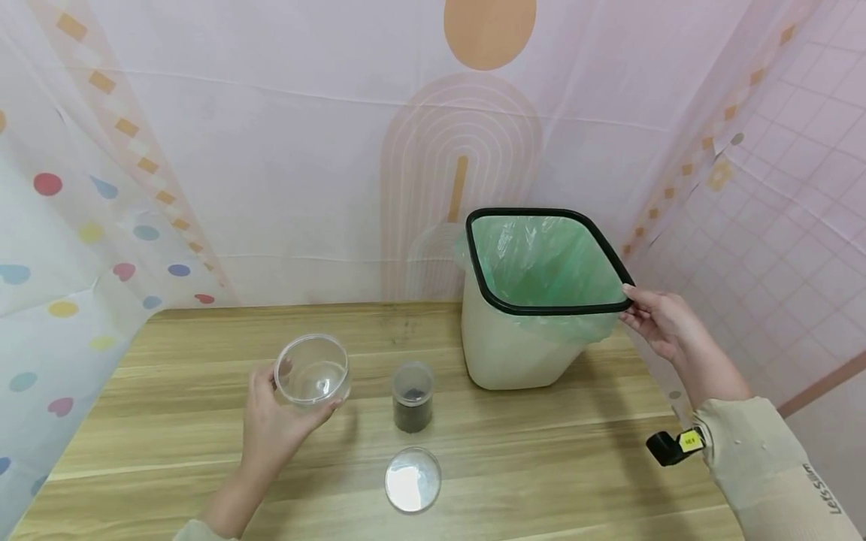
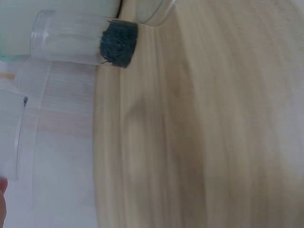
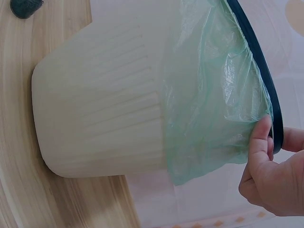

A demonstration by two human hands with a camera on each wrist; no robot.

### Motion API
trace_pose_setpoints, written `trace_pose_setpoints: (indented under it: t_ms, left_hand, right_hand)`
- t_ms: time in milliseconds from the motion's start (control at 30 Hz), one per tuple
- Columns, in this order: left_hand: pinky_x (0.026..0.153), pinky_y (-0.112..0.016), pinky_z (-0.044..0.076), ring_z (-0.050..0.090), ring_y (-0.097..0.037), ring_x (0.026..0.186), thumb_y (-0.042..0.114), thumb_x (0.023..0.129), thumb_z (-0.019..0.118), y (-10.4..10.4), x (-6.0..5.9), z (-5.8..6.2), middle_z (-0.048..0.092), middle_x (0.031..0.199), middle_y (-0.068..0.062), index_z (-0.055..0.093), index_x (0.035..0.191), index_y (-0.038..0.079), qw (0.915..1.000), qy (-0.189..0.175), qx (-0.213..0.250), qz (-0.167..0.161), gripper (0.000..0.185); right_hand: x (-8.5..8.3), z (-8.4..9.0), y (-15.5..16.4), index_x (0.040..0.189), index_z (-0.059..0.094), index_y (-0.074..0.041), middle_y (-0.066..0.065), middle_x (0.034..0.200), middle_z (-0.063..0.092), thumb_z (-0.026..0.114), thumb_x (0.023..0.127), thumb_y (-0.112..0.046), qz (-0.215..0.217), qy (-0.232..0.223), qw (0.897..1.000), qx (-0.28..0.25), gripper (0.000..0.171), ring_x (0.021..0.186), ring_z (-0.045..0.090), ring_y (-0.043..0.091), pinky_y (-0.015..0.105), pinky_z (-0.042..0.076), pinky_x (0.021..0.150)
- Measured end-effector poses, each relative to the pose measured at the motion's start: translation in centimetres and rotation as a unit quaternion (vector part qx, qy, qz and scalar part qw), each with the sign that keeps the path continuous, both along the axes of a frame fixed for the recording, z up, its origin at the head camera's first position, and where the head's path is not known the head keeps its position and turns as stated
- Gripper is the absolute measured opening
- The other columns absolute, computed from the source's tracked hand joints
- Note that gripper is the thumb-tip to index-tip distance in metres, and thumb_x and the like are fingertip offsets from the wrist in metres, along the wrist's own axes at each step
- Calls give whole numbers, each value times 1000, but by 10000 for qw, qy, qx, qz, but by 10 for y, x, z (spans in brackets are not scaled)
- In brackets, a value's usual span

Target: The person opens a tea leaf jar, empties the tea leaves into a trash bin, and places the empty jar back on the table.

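Left hand [image 1: 271,432] grasps my clear cup [image 1: 313,370], lifted at lower left; right hand [image 1: 659,321] pinches the tilted trash bin [image 1: 521,353] rim at right. I judge dumping comes next: cup over the liner.

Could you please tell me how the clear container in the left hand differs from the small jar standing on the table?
The clear container is wide, empty and tilted in the left hand; the small jar is narrower, stands upright on the table and holds dark contents. Both are transparent and lidless.
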State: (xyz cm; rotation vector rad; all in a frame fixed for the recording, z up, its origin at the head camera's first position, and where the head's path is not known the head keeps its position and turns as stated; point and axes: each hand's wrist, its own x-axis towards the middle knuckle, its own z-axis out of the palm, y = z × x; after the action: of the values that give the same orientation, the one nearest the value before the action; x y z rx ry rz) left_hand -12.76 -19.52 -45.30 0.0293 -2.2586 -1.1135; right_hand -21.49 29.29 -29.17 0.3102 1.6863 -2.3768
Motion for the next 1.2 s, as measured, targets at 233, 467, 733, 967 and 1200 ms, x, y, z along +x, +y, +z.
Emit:
trace_pose_setpoints:
  t_ms: [233,467,733,967,1200]
  left_hand:
    - [81,-43,40,47,-30,98,18,46,93,-2,3,-11,46,108,-20,43,121,-8,9998,-144,29,141,94]
    - [82,-44,41,47,-30,100,18,47,93,-6,5,-20,45,109,-17,42,123,-6,9985,-431,131,307,95]
    - [81,-46,42,47,-32,99,19,47,93,-13,5,-31,44,110,-18,40,124,-6,9982,-478,-16,366,96]
    - [82,-49,43,46,-34,101,22,50,92,-18,5,-41,42,112,-19,38,126,-7,9963,-722,7,466,98]
    - [84,-51,43,46,-35,102,23,51,92,-22,4,-50,42,113,-19,36,125,-5,9943,-913,166,529,97]
  right_hand:
    - [0,-1,0,72,63,-3,4,69,53,58,91,-9,9,10,10000,27,20,61,56,13,19,53,65]
    - [0,-2,0,72,63,-3,4,69,53,57,91,-9,22,56,10000,-9,21,61,57,13,19,53,65]
    - [0,-2,1,72,62,-3,4,68,52,57,92,-9,30,83,10000,8,21,61,57,13,19,53,65]
    - [0,-2,0,71,63,-2,4,68,54,57,91,-9,-5,75,10000,-39,22,60,57,14,19,54,65]
    - [0,-2,0,72,63,-2,4,68,53,58,91,-9,-1,76,10000,-13,21,60,57,13,19,54,65]
